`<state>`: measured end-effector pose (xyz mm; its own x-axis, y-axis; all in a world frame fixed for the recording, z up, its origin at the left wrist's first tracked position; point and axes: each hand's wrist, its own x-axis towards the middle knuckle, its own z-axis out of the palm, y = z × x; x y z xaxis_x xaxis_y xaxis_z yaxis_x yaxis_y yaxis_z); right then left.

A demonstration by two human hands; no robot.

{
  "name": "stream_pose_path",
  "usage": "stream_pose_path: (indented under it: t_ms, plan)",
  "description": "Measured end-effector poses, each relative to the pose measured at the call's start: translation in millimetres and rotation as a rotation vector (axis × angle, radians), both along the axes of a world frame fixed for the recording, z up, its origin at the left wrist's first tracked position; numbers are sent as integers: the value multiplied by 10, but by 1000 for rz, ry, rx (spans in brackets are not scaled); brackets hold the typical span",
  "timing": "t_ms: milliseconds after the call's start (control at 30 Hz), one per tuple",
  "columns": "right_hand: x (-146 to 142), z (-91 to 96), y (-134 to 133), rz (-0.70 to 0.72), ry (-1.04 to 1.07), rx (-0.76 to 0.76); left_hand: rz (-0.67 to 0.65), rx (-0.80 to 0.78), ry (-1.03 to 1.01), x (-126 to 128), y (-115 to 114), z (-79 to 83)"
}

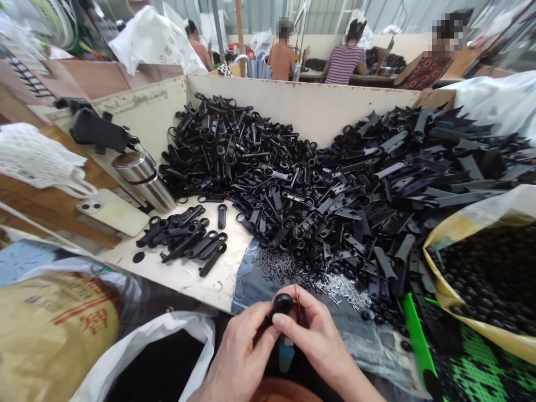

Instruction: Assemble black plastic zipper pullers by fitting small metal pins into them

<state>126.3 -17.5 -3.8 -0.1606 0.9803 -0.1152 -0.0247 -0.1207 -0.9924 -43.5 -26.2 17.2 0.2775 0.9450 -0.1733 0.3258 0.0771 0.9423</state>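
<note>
My left hand (240, 349) and my right hand (316, 332) meet at the bottom centre, both pinched around one small black plastic part (282, 304) with a round end. A thin pin-like piece sticks up by my right fingers. Just beyond lies a scatter of small metal pins (335, 285) on blue cloth. A huge heap of black plastic parts (318, 178) fills the table (180, 273) behind. A small set of assembled black pieces (188, 237) lies to the left.
A steel flask (144, 181) and a phone (111, 211) sit at the left. A yellow bag of small black round parts (486, 273) stands at the right, a green strip (416, 340) beside it. Sacks and a white bag are at lower left. Several people sit far behind.
</note>
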Motion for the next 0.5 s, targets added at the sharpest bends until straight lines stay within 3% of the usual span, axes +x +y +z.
stream_pose_path:
  t_ms: [133,267,400,500]
  plan:
    - [-34,13,-62,-3,-93,68,-16,68,57,-35,-35,60]
    - [-49,-29,-29,-22,-137,85,52,49,56,9,-52,-12]
    - [23,-34,63,75,-120,64,104,-258,-268,47,3,-118]
    - [99,-34,99,67,-65,59,277,-490,-597,1,98,-76]
